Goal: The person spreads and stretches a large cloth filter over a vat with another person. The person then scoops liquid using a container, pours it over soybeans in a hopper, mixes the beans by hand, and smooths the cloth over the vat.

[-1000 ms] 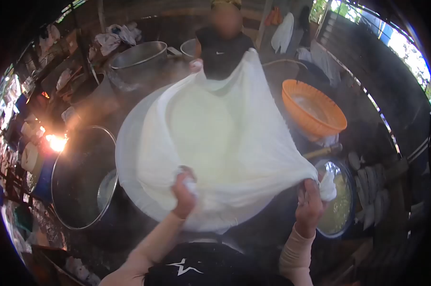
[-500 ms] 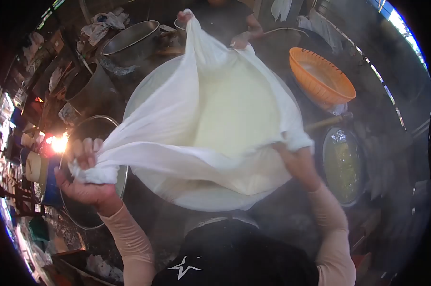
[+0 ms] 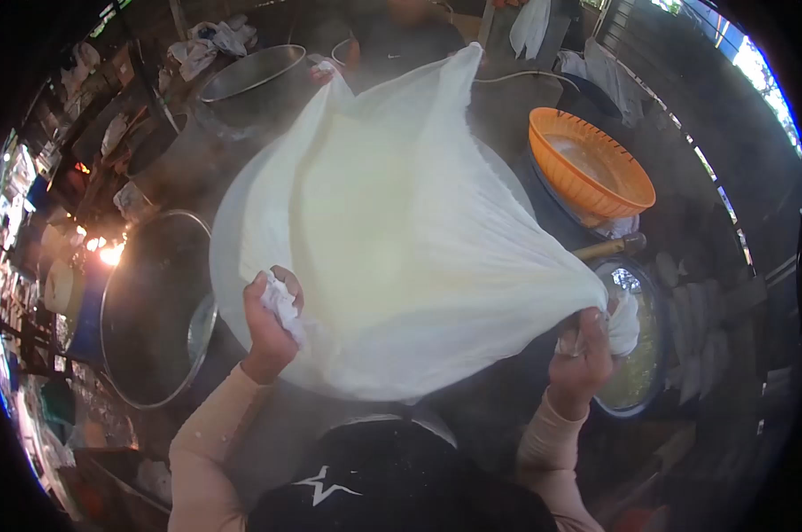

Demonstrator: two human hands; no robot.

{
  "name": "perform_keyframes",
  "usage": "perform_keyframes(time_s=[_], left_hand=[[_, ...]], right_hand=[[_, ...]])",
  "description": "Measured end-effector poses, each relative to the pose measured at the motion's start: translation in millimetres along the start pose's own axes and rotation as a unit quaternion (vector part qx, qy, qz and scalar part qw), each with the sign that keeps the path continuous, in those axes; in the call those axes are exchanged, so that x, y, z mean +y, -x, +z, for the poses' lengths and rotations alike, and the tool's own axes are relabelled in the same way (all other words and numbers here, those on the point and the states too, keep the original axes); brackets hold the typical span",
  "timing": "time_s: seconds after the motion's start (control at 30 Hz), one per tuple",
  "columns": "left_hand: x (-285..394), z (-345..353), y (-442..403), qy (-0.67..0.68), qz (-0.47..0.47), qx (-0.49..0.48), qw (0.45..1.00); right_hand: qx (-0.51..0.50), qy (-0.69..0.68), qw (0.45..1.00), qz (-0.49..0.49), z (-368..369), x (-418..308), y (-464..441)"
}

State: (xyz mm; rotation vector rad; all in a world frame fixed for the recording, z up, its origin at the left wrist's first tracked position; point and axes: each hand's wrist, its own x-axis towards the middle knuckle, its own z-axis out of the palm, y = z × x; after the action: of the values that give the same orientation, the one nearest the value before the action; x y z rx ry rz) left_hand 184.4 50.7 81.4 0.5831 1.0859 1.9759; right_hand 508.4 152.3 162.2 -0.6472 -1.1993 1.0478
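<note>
A large white cloth [image 3: 472, 222] hangs slack over a wide round tub [image 3: 233, 226], with pale yellowish liquid [image 3: 357, 195] pooled in its middle. My left hand [image 3: 272, 319] is closed around a bunched corner at the tub's near left rim. Out beyond the right rim, my right hand [image 3: 583, 350] grips another corner and pulls that side taut. Across the tub, a co-worker's hand [image 3: 323, 71] holds a far corner up. The other far corner is also raised, but the hand behind it is hidden by the cloth.
An orange basket [image 3: 591, 164] sits at the right, above an oval basin of greenish liquid [image 3: 636, 355]. A big metal pot [image 3: 157, 310] stands at the left, near a fire [image 3: 109, 253]. Another pot [image 3: 252, 75] is at the back left. Steam hazes the scene.
My left hand has moved right, over the tub's rim, and my right hand has moved right and down. The far right corner has risen, and the liquid has shifted left within the cloth.
</note>
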Motion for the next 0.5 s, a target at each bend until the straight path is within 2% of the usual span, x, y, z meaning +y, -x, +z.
perform_keyframes(time_s=[0.03, 0.1, 0.17, 0.2, 0.23, 0.27, 0.3, 0.33, 0.37, 0.43, 0.47, 0.5], left_hand=[[-24, 3, 1, 0.004, -0.002, 0.005, 1.0], [-86, 2, -7, 0.018, 0.019, 0.13, 0.991], [-169, 25, -2, 0.069, -0.012, 0.233, 0.97], [-221, 27, 18, -0.083, 0.037, 0.169, 0.981], [-257, 32, 39, -0.233, 0.08, 0.103, 0.964], [-216, 71, 54, -0.024, -0.068, -0.054, 0.996], [-159, 113, 66, 0.189, -0.21, -0.205, 0.937], [-146, 126, 63, 0.261, -0.184, -0.271, 0.908], [-131, 134, 57, 0.329, -0.158, -0.335, 0.869], [-47, 133, 53, 0.327, -0.182, -0.236, 0.897], [-12, 120, 35, 0.286, -0.091, -0.274, 0.914], [25, 101, 22, 0.252, -0.037, -0.246, 0.935]], right_hand=[[0.025, 0.019, 1.0, -0.002, -15, 6, -2], [0.019, 0.019, 1.0, -0.003, -30, 8, -3], [-0.003, -0.013, 0.999, 0.038, -37, 8, -7], [-0.011, -0.022, 0.998, 0.059, -44, 11, -10], [-0.012, -0.021, 0.998, 0.06, -48, 13, -13], [-0.032, -0.002, 0.997, 0.075, -52, 15, -17], [-0.052, 0.018, 0.994, 0.092, -54, 16, -20], [-0.055, 0.021, 0.993, 0.098, -56, 13, -24], [-0.1, 0.071, 0.989, 0.088, -55, 7, -28], [-0.157, 0.174, 0.969, 0.077, -50, -5, -38], [-0.169, 0.174, 0.965, 0.098, -46, -9, -45], [-0.179, 0.175, 0.961, 0.116, -42, -12, -51]])
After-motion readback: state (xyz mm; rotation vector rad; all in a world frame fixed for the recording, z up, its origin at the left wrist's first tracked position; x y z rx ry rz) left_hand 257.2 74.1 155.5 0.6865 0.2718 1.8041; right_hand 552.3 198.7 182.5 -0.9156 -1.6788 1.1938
